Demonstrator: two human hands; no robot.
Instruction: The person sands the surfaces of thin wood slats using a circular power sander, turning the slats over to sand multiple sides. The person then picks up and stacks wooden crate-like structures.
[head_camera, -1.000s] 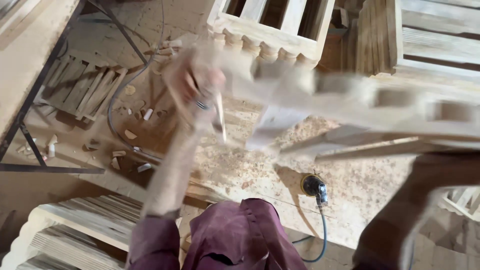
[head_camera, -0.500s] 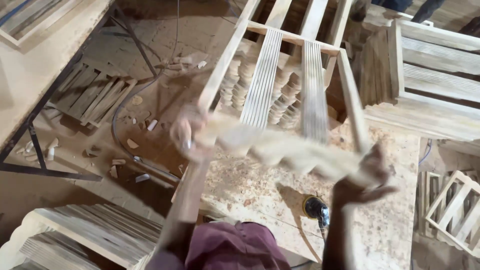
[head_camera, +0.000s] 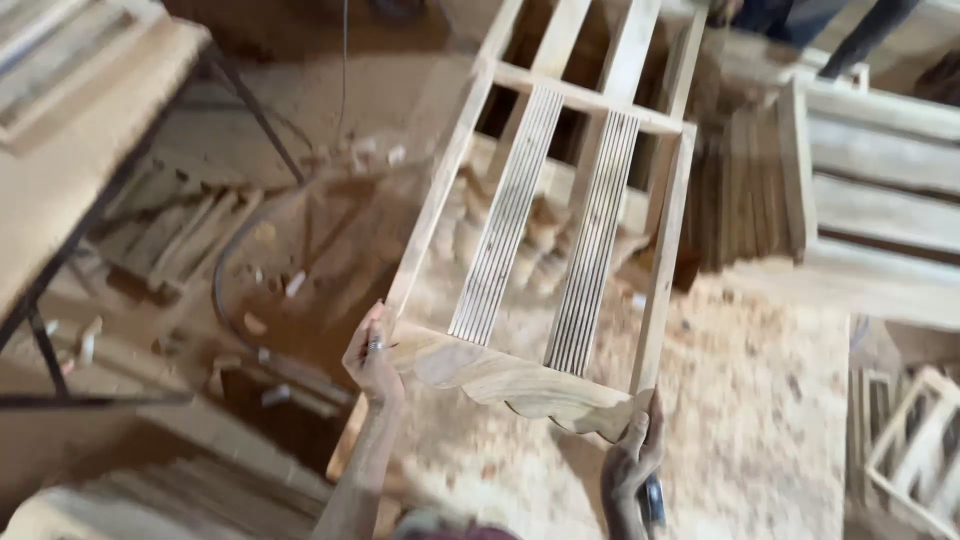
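Here the person is gripping an unfinished wooden chair-back frame with both hands, holding it out over a sawdust-covered floor. The left hand is closing around the frame's left upright, fingers wrapped over the wood, just where the carved, wavy-edged rail is meeting that upright; a ring is showing on one finger. The right hand is clasping the lower right corner of the frame, at the end of the same carved rail, its fingers curling up against the wood.

The frame is tilting away from the person, its far end pointing towards the top of the view. Two grooved vertical slats are running between the carved rail and a plain crossbar further up, and two plain slats are continuing beyond that.

Beneath the frame, turned spindles are lying blurred on the floor. To the left, a table with dark metal legs is standing, and a dark cable is curving across the floor near scattered wood offcuts. To the right, other pale wooden frames are stacked. Someone else's legs are showing at the top edge.
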